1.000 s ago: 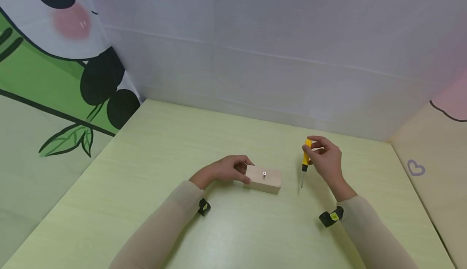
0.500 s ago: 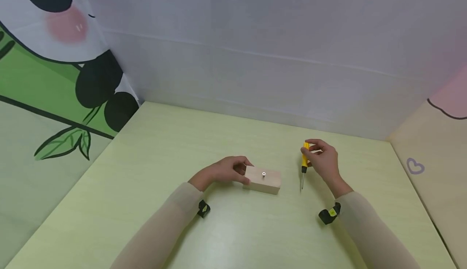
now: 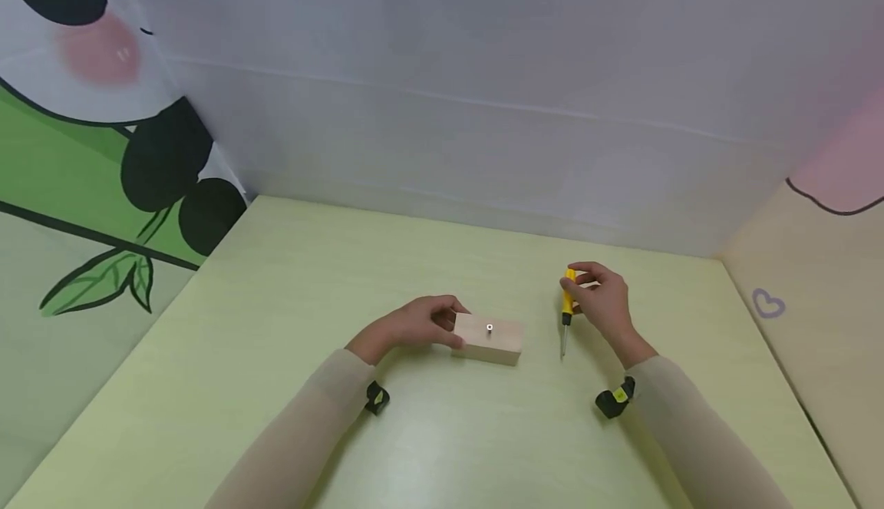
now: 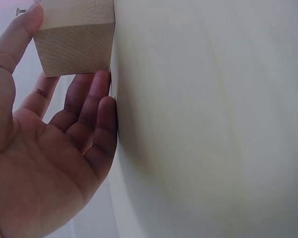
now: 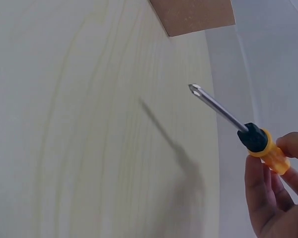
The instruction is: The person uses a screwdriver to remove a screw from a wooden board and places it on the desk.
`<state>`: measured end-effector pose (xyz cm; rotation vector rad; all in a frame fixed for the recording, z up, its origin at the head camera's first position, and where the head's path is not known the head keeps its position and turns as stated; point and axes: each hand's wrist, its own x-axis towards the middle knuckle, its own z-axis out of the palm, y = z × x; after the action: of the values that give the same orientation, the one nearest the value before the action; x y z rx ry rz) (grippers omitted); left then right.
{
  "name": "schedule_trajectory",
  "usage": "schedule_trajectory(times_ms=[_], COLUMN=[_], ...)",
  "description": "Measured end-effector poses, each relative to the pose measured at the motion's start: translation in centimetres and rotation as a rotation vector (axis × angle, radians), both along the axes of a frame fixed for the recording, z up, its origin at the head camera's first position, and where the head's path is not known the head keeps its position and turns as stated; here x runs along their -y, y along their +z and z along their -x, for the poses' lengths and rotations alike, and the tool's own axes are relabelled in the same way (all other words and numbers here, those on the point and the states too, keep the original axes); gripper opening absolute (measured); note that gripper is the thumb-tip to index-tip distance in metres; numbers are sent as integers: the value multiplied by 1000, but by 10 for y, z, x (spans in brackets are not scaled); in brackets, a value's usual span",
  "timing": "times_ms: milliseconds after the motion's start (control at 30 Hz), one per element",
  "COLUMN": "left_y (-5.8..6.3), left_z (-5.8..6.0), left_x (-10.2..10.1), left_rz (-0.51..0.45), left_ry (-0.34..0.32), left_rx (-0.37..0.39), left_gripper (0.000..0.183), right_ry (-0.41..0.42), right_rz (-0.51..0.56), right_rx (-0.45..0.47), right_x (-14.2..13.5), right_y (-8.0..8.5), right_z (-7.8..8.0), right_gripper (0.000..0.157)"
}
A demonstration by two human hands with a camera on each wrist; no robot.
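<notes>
A pale wooden block lies on the table, and a small metal screw stands up from its top face. My left hand grips the block's left end, thumb on the near side and fingers round the far side. In the left wrist view the block's end face sits between thumb and fingers. To the right of the block, my right hand holds a yellow-handled screwdriver by its handle, tip pointing down. The right wrist view shows its cross-shaped tip above the table, with a shadow below.
The light wood-grain table meets a pale cloth wall along its back edge. Side panels rise left and right, the left one carrying a cartoon print. Both wrists wear small black cameras.
The whole head view has shifted slightly, so the scene sits a little further left. Both hands keep their holds on the block and the screwdriver.
</notes>
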<state>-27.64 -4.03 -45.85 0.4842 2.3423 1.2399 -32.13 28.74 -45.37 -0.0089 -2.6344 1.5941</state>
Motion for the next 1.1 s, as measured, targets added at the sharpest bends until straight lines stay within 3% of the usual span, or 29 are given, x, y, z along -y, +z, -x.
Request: schedule_trajectory(times_ms=[1100], left_y=[-1], left_z=[2], left_x=[1], left_rz=[-26], left_ry=[-5], left_rx=[33], left_gripper=[40], right_ry=[15], right_rz=[-9], right_rx=[22], right_x=[-6], right_y=[1], right_z=[2], right_gripper=[39])
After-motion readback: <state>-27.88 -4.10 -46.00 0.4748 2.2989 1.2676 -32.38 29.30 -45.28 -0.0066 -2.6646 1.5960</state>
